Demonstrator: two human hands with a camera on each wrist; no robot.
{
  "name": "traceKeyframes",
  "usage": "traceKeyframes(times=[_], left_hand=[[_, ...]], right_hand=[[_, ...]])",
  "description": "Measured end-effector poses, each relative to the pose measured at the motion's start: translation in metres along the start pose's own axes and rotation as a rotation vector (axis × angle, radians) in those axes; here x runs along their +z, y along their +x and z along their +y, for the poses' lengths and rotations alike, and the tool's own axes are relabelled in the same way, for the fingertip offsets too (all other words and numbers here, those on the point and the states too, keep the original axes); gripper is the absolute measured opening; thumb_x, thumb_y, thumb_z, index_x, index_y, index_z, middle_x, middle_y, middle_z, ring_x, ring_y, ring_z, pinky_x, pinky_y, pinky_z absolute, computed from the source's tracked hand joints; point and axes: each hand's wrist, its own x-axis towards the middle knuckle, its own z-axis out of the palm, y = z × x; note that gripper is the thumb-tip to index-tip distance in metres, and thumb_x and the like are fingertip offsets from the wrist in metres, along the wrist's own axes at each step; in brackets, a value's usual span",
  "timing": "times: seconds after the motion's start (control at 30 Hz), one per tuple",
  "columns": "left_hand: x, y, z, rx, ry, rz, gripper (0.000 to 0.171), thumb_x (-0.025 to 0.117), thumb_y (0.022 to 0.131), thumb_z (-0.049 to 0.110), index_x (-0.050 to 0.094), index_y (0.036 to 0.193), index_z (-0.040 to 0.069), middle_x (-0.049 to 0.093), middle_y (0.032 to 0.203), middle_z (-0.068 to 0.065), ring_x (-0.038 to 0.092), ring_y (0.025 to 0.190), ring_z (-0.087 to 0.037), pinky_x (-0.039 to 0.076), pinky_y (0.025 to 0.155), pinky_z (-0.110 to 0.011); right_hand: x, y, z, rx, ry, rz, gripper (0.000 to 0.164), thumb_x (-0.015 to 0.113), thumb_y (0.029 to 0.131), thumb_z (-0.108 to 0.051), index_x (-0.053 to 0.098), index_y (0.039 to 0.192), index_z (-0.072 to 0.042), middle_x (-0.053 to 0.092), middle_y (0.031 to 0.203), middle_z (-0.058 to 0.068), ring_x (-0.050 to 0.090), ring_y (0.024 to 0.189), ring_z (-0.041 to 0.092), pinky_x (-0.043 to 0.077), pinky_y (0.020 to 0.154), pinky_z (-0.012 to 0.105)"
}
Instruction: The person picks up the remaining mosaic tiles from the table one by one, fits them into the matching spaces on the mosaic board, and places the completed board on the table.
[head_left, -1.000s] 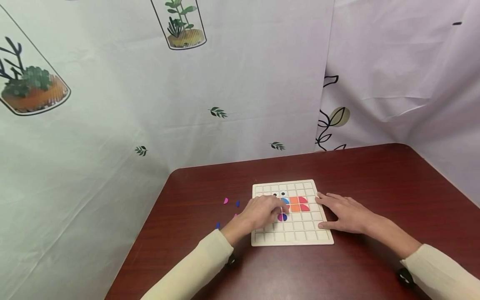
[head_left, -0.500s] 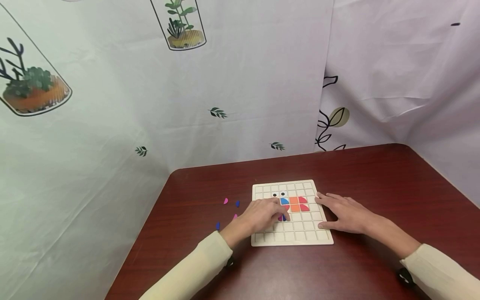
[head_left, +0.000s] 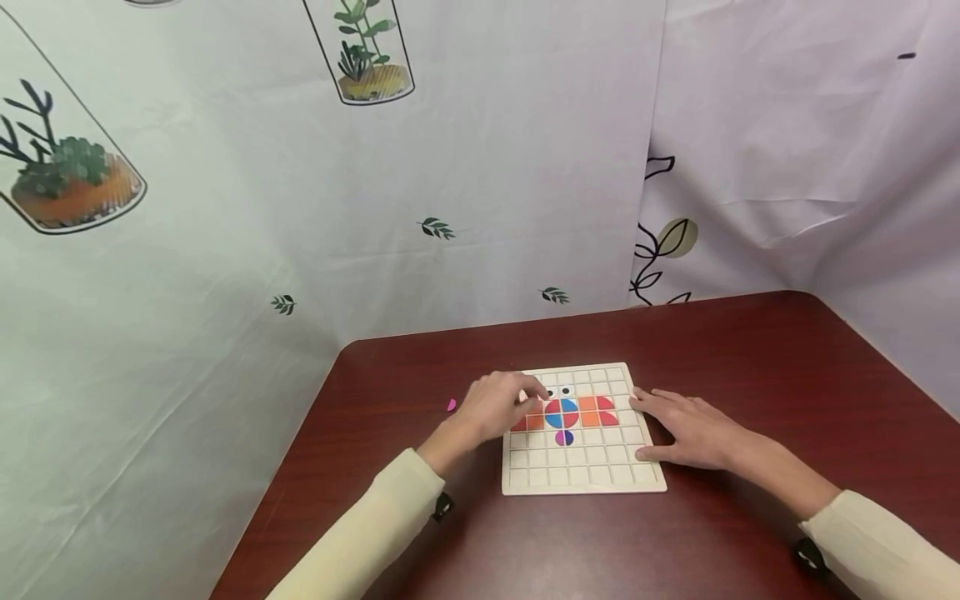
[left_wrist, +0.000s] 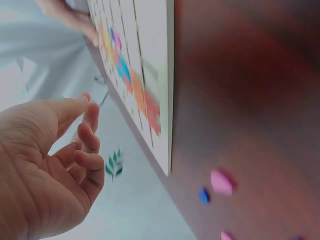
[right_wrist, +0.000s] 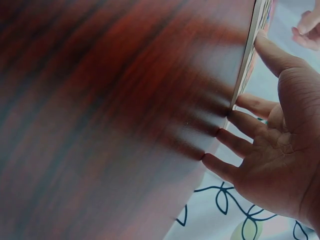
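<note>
A cream grid board (head_left: 585, 475) lies on the table. Colored pieces fill some of its squares: a red-and-blue circle (head_left: 561, 413) in the middle, orange squares (head_left: 588, 412) and red quarter-rounds beside it, two eye tiles (head_left: 566, 390) above. Below the big circle sits a small magenta-and-blue circle (head_left: 564, 437). My left hand (head_left: 491, 406) hovers over the board's left part, fingers loosely bent, thumb near the index finger; nothing shows between them in the left wrist view. Spread fingers of my right hand (head_left: 693, 427) rest on the board's right edge.
Left of the board, loose pieces lie on the dark red table (head_left: 405, 375): a magenta half-round (head_left: 452, 405), and in the left wrist view a pink piece (left_wrist: 222, 181) and a blue piece (left_wrist: 204, 195). Behind the table hangs a white printed cloth (head_left: 487, 167).
My left hand has lifted off the small magenta-and-blue circle and moved left and away from me, uncovering both circles. It now hides some loose pieces. My right hand stays at the board's edge.
</note>
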Motion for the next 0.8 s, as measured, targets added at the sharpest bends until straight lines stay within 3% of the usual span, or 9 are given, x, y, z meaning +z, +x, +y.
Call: traceKeyframes(times=[0.2,0.37,0.57,0.8], left_hand=[[-0.019,-0.002,-0.026,-0.087,0.021,0.078,0.015,0.079,0.099,0.022,0.082,0.113,0.023,0.079,0.105,0.006,0.068,0.085,-0.010,0.049,0.063,-0.026],[-0.026,-0.006,-0.048,-0.156,0.027,0.126,0.012,0.080,0.099,0.025,0.081,0.111,0.025,0.079,0.103,0.007,0.071,0.091,-0.010,0.053,0.067,-0.031],[-0.030,-0.012,-0.067,-0.248,0.023,0.136,0.014,0.081,0.097,0.023,0.082,0.111,0.024,0.079,0.101,0.005,0.073,0.092,-0.014,0.055,0.073,-0.038],[-0.030,-0.017,-0.082,-0.294,0.030,0.144,0.013,0.081,0.098,0.023,0.082,0.111,0.024,0.079,0.100,0.005,0.073,0.086,-0.013,0.055,0.072,-0.039]], right_hand=[[0.000,0.000,0.000,-0.002,0.002,0.000,0.087,0.083,0.086,-0.056,0.058,0.148,0.000,0.051,0.156,0.024,0.046,0.142,0.051,0.042,0.102,0.070],[0.000,0.000,0.000,-0.001,0.003,-0.001,0.087,0.083,0.086,-0.056,0.058,0.148,-0.001,0.051,0.156,0.024,0.046,0.141,0.051,0.042,0.102,0.070],[0.000,0.000,-0.001,0.004,0.003,-0.009,0.088,0.083,0.086,-0.057,0.058,0.148,-0.001,0.051,0.156,0.023,0.046,0.142,0.051,0.042,0.103,0.070],[0.000,-0.001,-0.001,0.012,-0.007,-0.013,0.089,0.082,0.086,-0.059,0.058,0.149,-0.001,0.051,0.157,0.023,0.045,0.142,0.051,0.042,0.103,0.070]])
